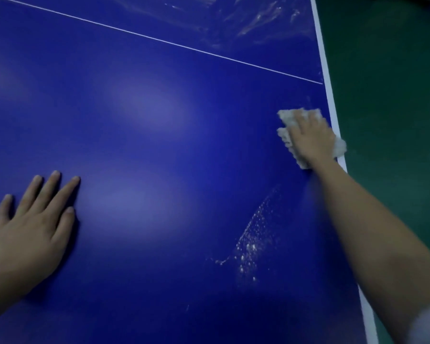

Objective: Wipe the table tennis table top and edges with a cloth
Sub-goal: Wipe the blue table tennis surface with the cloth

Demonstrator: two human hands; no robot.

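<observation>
Cloth (pixel 287 140): white, at the desk's (pixel 159 145) right edge stripe (pixel 333 112), under our right hand (pixel 313 140), fingers laid flat on it. Left hand (pixel 32 224): fingers spread, braced on desk. Method: we should press evenly, overlap strokes and take in the speckled patch (pixel 251 244).

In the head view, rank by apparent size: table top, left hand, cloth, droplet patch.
1. table top
2. left hand, though nearer the camera
3. cloth and droplet patch look alike, unranked

Sports room: table tennis table (pixel 159 120)
</observation>
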